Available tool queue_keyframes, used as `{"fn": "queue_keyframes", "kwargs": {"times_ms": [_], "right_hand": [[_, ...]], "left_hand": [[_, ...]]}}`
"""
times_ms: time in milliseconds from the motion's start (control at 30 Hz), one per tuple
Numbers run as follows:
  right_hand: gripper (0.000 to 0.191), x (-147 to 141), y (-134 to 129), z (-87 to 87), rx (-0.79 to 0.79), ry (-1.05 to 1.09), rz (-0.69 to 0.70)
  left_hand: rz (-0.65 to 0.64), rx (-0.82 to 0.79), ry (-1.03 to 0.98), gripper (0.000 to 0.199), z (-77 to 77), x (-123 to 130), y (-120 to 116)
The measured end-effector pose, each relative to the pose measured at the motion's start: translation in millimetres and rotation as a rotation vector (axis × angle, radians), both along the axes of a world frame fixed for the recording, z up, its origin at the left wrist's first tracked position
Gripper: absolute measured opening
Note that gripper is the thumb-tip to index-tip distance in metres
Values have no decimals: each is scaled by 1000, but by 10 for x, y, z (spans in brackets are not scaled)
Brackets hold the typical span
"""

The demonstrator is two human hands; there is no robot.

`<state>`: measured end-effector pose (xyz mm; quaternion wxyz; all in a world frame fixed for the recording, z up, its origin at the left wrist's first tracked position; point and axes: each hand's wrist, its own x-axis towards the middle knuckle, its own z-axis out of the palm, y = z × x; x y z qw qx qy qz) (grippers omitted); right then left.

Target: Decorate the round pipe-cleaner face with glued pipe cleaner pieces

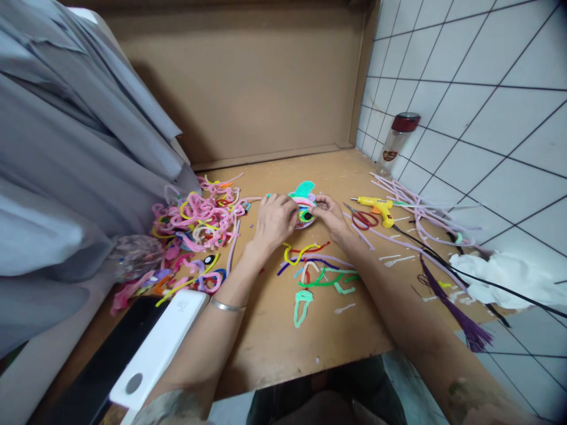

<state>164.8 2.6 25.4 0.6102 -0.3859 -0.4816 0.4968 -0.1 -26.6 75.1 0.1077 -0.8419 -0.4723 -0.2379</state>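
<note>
My left hand [279, 218] and my right hand [330, 217] meet over a small pipe-cleaner figure [305, 190] near the middle of the table. Green fuzzy loops rise from its top, a pink strand crosses it, and a round black-and-green eye shows below. Fingers of both hands are bent around its sides, the left from above and the right at its edge. The fingertips partly hide the figure. Toward me lie loose pieces: a yellow wavy strand [301, 254], a green branched strand [330, 280] and a mint-green loop [303, 307].
Tangled pink and yellow pipe cleaners [204, 215] fill the left side, beside a white device [159, 348]. Rightward are red-handled scissors [365, 220], a yellow glue gun [376, 206] with a black cable, lilac strands [410, 200], a purple tassel [452, 310], white tissue [505, 277] and a bottle [397, 141].
</note>
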Motion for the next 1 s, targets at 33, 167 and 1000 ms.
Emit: {"fn": "queue_keyframes", "kwargs": {"times_ms": [33, 167, 1000], "right_hand": [[36, 1, -1, 0, -3, -4, 1], [36, 5, 0, -14, -12, -11, 5], [39, 21, 18, -42, -53, 37, 15]], "left_hand": [[-1, 3, -3, 22, -6, -4, 7], [-5, 9, -11, 19, -23, -14, 23], [-49, 71, -52, 27, -76, 19, -8]]}}
